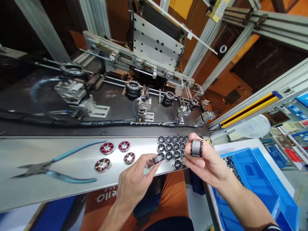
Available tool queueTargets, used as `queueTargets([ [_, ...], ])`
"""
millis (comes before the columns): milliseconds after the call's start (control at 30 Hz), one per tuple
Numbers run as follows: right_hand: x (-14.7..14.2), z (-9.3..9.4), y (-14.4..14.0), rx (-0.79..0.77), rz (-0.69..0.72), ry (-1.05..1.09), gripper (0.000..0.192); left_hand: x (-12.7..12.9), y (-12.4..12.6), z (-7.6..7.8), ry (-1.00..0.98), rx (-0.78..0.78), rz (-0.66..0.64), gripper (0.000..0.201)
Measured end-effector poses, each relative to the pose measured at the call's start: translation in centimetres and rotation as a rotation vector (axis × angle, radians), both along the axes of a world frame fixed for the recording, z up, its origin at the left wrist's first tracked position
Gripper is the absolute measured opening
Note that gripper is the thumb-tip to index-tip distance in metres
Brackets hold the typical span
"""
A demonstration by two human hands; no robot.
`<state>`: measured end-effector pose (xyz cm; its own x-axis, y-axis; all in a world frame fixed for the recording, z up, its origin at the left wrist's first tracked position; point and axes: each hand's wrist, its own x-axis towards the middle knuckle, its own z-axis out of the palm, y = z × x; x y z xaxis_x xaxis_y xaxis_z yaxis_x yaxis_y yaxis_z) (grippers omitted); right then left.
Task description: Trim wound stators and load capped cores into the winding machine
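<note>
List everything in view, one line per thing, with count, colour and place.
Wound cores: four, red or copper windings, middle of the steel shelf.
Bare cores: a cluster, too many to count, dark grey, right end of the shelf.
Pliers: one, blue handles, left on the shelf.
Shelf: one, bare steel, across the foreground.
Machine: one, grey metal with black cables, behind the shelf.
Bin: one, blue, lower right, with dark parts inside.
Fan: one, white, right edge.
Left hand: pinches one dark core at the shelf edge.
Right hand: holds a stack of dark cores above the cluster.
</note>
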<state>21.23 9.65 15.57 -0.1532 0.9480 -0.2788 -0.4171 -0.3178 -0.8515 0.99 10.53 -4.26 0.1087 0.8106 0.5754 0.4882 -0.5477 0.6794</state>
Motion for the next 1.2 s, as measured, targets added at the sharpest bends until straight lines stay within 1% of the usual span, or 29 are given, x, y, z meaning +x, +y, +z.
queueTargets([
  [33, 0.3, 0.3, 0.5, 0.022, 0.009, -0.035, 0.061, 0.0, 0.0, -0.2, -0.007, -0.004, 0.004, 0.019],
  [100, 0.8, 1.0, 1.2, 0.065, 0.077, -0.120, 0.061, 0.1, -0.1, -0.4, -0.067, -0.046, 0.019, 0.022],
  [133, 1.0, 1.2, 1.3, 0.091, 0.125, -0.160, 0.058, 0.1, -0.1, -0.4, -0.131, -0.101, 0.023, 0.026],
  [200, 1.1, 1.4, 1.2, 0.166, 0.197, -0.217, 0.049, 0.0, -0.2, 0.2, -0.318, -0.291, -0.008, 0.038],
  [233, 1.0, 1.3, 1.0, 0.204, 0.215, -0.228, 0.043, -0.1, -0.2, 0.9, -0.430, -0.413, -0.055, 0.043],
  [300, 0.7, 0.7, 0.3, 0.265, 0.218, -0.248, 0.033, -0.5, -0.4, 2.8, -0.663, -0.651, -0.187, 0.038],
  [333, 0.6, 0.3, -0.1, 0.290, 0.211, -0.282, 0.031, -0.6, -0.6, 4.0, -0.766, -0.737, -0.246, 0.035],
  [367, 0.5, -0.2, -0.6, 0.314, 0.201, -0.340, 0.031, -0.8, -0.8, 5.1, -0.847, -0.783, -0.286, 0.036],
  [400, 0.3, -0.6, -1.0, 0.341, 0.186, -0.414, 0.032, -0.8, -1.2, 6.1, -0.898, -0.778, -0.299, 0.039],
  [433, 0.2, -1.0, -1.5, 0.370, 0.162, -0.492, 0.033, -0.8, -1.6, 7.0, -0.906, -0.727, -0.290, 0.044],
  [500, -0.1, -1.7, -2.5, 0.413, 0.118, -0.582, 0.032, -0.7, -2.5, 8.3, -0.810, -0.527, -0.260, 0.048],
  [533, -0.3, -2.0, -3.0, 0.422, 0.099, -0.565, 0.031, -0.6, -2.9, 8.7, -0.731, -0.412, -0.250, 0.045],
  [600, -0.7, -2.5, -3.9, 0.427, 0.073, -0.446, 0.029, -0.4, -3.6, 9.3, -0.585, -0.236, -0.248, 0.039],
  [667, -0.8, -2.9, -4.6, 0.446, 0.058, -0.342, 0.030, -0.3, -3.9, 9.6, -0.499, -0.135, -0.247, 0.035],
  [733, -0.6, -3.3, -5.0, 0.543, 0.047, -0.346, 0.034, -0.1, -4.1, 9.9, -0.461, -0.041, -0.265, 0.027],
  [800, 0.0, -3.6, -5.2, 0.708, 0.039, -0.439, 0.037, 0.0, -4.3, 10.2, -0.437, 0.050, -0.288, 0.022],
  [867, 0.6, -3.8, -5.6, 0.864, 0.036, -0.545, 0.037, 0.1, -4.8, 10.8, -0.396, 0.094, -0.310, 0.019],
  [900, 0.9, -3.9, -5.8, 0.916, 0.033, -0.585, 0.036, 0.2, -5.1, 11.1, -0.369, 0.095, -0.312, 0.018],
  [1000, 1.4, -4.2, -6.5, 1.014, -0.001, -0.606, 0.035, 0.5, -6.2, 12.0, -0.301, 0.089, -0.316, 0.022],
  [1100, 1.4, -4.8, -6.9, 0.985, -0.042, -0.560, 0.037, 0.6, -7.0, 12.5, -0.291, 0.062, -0.286, 0.021],
  [1133, 1.4, -5.0, -7.0, 0.945, -0.037, -0.529, 0.037, 0.6, -7.1, 12.4, -0.285, 0.053, -0.275, 0.021],
  [1200, 1.5, -5.5, -7.0, 0.800, 0.006, -0.409, 0.038, 0.3, -7.1, 12.3, -0.258, 0.052, -0.248, 0.019],
])
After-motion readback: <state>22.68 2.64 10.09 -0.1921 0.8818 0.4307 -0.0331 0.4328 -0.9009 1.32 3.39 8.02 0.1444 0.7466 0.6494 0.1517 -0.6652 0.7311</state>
